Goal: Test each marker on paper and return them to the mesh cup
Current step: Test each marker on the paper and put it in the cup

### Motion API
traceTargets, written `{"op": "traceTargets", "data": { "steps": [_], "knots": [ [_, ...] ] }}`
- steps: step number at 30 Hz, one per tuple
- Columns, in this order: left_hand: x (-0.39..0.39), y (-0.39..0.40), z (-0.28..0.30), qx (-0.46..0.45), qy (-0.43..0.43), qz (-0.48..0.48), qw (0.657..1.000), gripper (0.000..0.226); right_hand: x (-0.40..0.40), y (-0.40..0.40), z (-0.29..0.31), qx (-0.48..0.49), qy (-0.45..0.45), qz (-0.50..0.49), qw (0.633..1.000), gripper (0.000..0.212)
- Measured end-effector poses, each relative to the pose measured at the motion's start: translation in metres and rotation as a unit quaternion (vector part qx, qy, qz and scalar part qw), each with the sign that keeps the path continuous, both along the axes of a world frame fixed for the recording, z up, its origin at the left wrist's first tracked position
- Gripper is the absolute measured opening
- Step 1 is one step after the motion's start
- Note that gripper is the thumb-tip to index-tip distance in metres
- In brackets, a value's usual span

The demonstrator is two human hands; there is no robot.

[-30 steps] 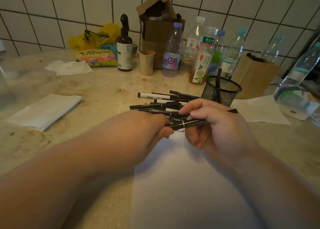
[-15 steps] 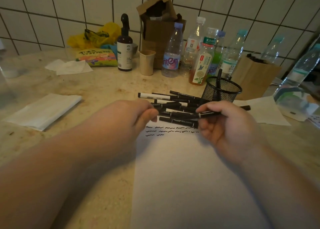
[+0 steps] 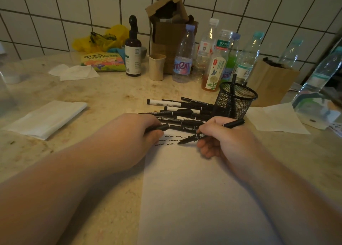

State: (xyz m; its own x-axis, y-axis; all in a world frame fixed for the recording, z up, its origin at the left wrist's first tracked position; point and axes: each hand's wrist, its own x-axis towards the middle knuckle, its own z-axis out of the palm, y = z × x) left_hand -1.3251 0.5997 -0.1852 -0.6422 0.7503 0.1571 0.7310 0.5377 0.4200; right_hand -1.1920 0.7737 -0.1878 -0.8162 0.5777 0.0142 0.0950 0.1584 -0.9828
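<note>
since half second before, i saw right hand drop uncapped marker to paper; tip met sheet beside wavy test lines. right fingers curled round barrel in writing grip. left hand rested at paper's left edge, fingers closed on black cap. loose markers lay piled just beyond paper, beside mesh cup, one marker standing inside. i read "nten" on water bottle, "东方树" on tea bottle.
</note>
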Motion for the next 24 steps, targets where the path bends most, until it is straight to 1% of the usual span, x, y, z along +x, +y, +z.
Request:
{"op": "traceTargets", "data": {
  "steps": [7,16,21,24],
  "knots": [
    [-0.0029,0.0016,-0.0015,-0.005,0.006,0.009,1.000,0.019,-0.0023,-0.0019,-0.0027,0.012,-0.005,0.007,1.000,0.018],
    [-0.0040,0.0014,-0.0017,-0.004,0.012,0.002,1.000,0.019,-0.0028,-0.0002,-0.0019,0.015,-0.016,-0.031,0.999,0.017],
    [-0.0038,0.0011,-0.0019,0.005,0.011,0.001,1.000,0.019,-0.0013,0.0017,-0.0011,0.002,-0.009,-0.045,0.999,0.017],
    [-0.0036,0.0013,-0.0015,-0.003,-0.003,-0.004,1.000,0.021,-0.0007,0.0021,-0.0002,-0.034,0.004,-0.051,0.998,0.016]
  ]
}}
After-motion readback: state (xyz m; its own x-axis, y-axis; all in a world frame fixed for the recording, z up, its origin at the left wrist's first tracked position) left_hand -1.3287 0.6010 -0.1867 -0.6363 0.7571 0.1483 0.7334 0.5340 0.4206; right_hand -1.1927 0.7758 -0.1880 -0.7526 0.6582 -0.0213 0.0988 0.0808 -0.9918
